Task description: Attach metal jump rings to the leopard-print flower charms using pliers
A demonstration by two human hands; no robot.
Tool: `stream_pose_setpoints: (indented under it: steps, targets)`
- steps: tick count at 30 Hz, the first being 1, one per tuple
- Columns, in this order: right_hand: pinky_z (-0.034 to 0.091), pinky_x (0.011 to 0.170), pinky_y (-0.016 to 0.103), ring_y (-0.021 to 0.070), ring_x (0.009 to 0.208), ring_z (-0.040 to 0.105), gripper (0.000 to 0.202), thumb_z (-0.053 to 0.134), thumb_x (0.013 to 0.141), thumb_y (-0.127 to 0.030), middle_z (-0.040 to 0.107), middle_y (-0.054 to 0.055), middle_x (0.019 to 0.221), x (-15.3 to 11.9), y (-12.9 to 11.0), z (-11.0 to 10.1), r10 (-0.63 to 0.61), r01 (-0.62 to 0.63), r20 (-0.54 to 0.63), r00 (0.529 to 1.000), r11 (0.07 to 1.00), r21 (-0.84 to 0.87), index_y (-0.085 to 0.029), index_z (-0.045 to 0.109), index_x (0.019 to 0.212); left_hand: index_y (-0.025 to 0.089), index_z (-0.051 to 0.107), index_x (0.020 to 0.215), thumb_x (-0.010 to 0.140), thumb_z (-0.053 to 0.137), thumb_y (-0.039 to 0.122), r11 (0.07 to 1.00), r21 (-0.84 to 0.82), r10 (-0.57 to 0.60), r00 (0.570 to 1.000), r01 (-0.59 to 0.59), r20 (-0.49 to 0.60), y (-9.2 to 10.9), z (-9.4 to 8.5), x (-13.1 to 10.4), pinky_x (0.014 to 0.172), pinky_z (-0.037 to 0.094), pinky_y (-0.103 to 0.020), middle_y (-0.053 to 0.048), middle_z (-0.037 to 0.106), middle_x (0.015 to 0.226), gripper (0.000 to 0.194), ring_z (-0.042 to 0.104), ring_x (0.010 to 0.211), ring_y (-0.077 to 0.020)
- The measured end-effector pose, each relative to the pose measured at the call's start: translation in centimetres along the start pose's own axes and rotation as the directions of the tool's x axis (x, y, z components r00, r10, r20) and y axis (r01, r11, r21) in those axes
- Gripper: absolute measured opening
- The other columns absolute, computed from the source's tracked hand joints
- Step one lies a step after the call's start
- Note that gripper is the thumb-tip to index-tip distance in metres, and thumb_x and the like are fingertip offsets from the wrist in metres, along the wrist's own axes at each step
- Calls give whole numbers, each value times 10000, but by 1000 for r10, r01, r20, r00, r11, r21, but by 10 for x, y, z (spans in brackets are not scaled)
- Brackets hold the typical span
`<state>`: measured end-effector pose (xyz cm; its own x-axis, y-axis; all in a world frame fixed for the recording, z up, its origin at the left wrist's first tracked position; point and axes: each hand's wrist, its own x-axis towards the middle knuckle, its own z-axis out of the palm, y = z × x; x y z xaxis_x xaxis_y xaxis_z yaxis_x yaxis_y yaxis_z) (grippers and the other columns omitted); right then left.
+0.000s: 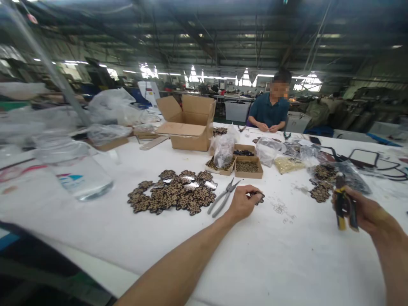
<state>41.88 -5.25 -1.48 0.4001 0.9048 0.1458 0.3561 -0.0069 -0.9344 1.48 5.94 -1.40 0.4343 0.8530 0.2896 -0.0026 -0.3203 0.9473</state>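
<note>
Between the thumb and fingers of my left hand (245, 203) is a small leopard-print patch (261, 198), mostly covered by the fingers. My right hand (366, 210) is wrapped round yellow-and-black pliers (341, 204), raised over the table's right side. Left of my left hand lie grey long-nose pliers (224, 199) with their jaws apart. Beyond them spreads a pile of leopard-print patches (178, 195). Small wire rings (280, 207) are scattered on the white surface between my hands. More leopard-print patches (320, 191) lie near the right-hand pliers.
Small cardboard trays (248, 173) hold tiny metal parts. Behind them stands an open carton (191, 142). A large clear jug (76, 170) is at the left. Plastic bags (269, 148) and dark frames (363, 159) lie at the right. A person (270, 106) sits across the table.
</note>
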Motion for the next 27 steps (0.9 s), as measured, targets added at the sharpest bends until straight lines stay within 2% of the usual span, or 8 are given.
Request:
stream_pose_setpoints:
  steps: [2, 4, 7, 9, 14, 18, 23, 27]
  targets:
    - [568, 702, 523, 327, 829, 683, 461, 458, 900, -636, 693, 149, 925, -2, -17, 33, 12, -67, 216, 976, 966, 249, -244, 670, 1017, 102, 736, 938, 825, 674, 273, 1000, 4, 23, 999, -23, -24, 4, 0, -2, 652, 538, -251, -93, 725, 844, 213, 685, 760, -169]
    - [563, 650, 459, 287, 807, 668, 464, 424, 933, -597, 682, 140, 940, -10, -37, 70, 2, -130, 377, 926, 941, 313, -234, 649, 1114, 112, 735, 929, 833, 664, 261, 999, 26, 45, 998, -45, -34, 9, -1, -4, 649, 530, -245, -83, 720, 843, 190, 683, 757, -163]
    - [535, 568, 378, 241, 748, 652, 390, 503, 934, -510, 684, 108, 952, -27, -66, 112, 65, -253, 469, 881, 903, 349, -235, 631, 1179, 136, 739, 906, 842, 657, 243, 989, 115, 103, 992, -95, -72, 16, -3, -5, 660, 505, -236, -66, 713, 851, 149, 671, 781, -155]
    - [555, 649, 387, 255, 824, 672, 410, 538, 932, -499, 698, 115, 983, -38, -83, 123, 45, -233, 430, 901, 889, 394, -216, 612, 1220, 153, 742, 895, 846, 654, 231, 975, 181, 151, 984, -132, -96, 21, -5, -6, 673, 487, -234, -57, 707, 858, 127, 657, 806, -152]
    - [502, 531, 336, 272, 730, 684, 530, 605, 901, -553, 722, 147, 946, -56, -107, 124, 9, -67, 306, 952, 981, 180, -166, 572, 1261, 168, 742, 880, 852, 651, 209, 950, 244, 226, 968, -196, -104, 28, -8, -8, 692, 471, -245, -48, 701, 842, 104, 630, 801, -151]
    - [537, 656, 364, 262, 800, 669, 431, 601, 914, -520, 713, 107, 933, -61, -100, 135, -186, 225, 202, 962, 955, -192, -211, 596, 1214, 171, 741, 877, 853, 650, 204, 939, 250, 271, 956, -236, -116, 31, -8, -10, 698, 467, -259, -50, 700, 830, 100, 616, 778, -154]
    - [532, 870, 447, 288, 1018, 625, 491, 478, 960, -330, 634, 134, 1195, -55, -77, 152, -485, 527, 212, 849, 743, -412, -242, 422, 1440, 179, 727, 874, 854, 650, 205, 929, 242, 316, 942, -281, -117, 37, -8, -11, 752, 488, -285, -56, 706, 851, 84, 625, 804, -169]
    - [516, 922, 504, 327, 1121, 551, 686, 464, 884, -164, 554, 155, 1259, -49, -64, 161, -570, 630, 299, 765, 567, -530, -250, 297, 1544, 178, 726, 867, 849, 652, 187, 918, 232, 356, 927, -322, -121, 39, -7, -12, 776, 495, -303, -59, 708, 847, 77, 628, 813, -177]
